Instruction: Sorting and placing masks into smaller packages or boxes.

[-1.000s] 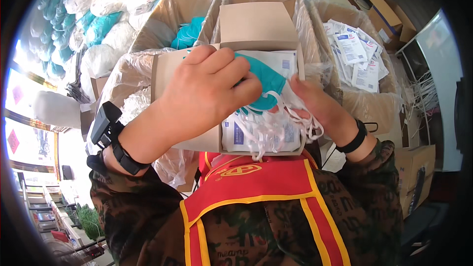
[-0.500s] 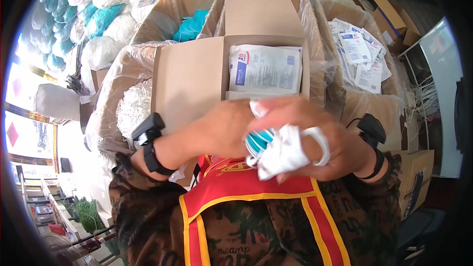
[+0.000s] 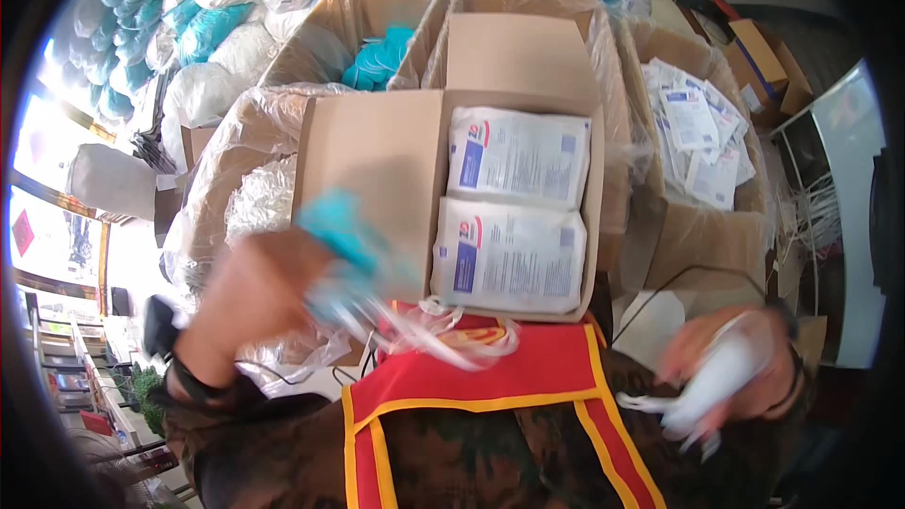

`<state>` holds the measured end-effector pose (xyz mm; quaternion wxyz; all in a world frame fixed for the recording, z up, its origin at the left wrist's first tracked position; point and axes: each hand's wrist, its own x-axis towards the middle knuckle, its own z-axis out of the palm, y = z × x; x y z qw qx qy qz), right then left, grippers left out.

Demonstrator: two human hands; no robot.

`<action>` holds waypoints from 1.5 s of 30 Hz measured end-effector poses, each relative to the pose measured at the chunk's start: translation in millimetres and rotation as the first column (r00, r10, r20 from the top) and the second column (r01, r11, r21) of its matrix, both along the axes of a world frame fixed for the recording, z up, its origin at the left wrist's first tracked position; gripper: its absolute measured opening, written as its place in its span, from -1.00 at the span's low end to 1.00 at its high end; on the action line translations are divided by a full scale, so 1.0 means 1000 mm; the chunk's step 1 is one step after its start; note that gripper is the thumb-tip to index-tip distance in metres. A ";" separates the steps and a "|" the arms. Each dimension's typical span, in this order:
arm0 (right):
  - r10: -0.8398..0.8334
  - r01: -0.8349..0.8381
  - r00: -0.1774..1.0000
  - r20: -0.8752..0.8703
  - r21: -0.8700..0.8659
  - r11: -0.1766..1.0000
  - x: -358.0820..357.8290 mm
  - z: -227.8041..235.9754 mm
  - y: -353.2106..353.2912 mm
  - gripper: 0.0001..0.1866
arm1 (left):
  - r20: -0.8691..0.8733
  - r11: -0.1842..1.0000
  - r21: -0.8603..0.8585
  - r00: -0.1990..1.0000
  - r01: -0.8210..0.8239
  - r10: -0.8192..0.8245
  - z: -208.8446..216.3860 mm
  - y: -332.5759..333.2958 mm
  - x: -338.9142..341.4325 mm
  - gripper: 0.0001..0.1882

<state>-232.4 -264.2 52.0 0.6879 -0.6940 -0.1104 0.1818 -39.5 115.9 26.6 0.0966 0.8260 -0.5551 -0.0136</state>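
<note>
My left hand (image 3: 259, 287), smeared by motion, is closed round a bundle of teal face masks (image 3: 341, 231). White elastic loops (image 3: 467, 339) trail from the bundle across the front of my red apron. On the right, my right hand (image 3: 768, 377) grips blurred white face masks (image 3: 724, 363) with thin white straps hanging down. Between my hands stands an open cardboard carton (image 3: 592, 254) with its flaps folded out. Inside it lie two side-by-side stacks of white printed packets, a far one (image 3: 518, 155) and a near one (image 3: 514, 259).
Plastic-lined cartons surround the open one. White stringy pieces (image 3: 259, 198) fill the left carton, teal pieces (image 3: 382, 57) the back one, loose white packets (image 3: 698, 123) the right one. Stuffed bags (image 3: 236, 66) pile up behind. A white-framed panel (image 3: 839, 198) stands at far right.
My hands have parted from the middle: the left went left with the teal masks, the right went right and down with the white ones. The near packet stack is now uncovered.
</note>
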 end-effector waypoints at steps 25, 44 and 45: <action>0.116 -0.086 0.965 -0.236 0.132 0.987 0.089 -0.081 0.062 -0.68 | 0.407 0.988 -0.151 0.911 -0.014 0.074 0.018 -0.110 0.020 -0.77; 0.164 -0.163 0.967 0.194 -0.020 0.986 0.016 -0.014 0.030 -0.56 | -0.353 0.973 -0.139 0.909 0.182 -0.220 -0.005 -0.025 -0.027 -0.69; -0.072 0.068 0.996 -0.059 -0.059 0.996 -0.001 -0.005 0.008 -0.56 | -0.322 1.000 0.014 0.947 -0.014 0.018 0.007 -0.011 -0.009 -0.62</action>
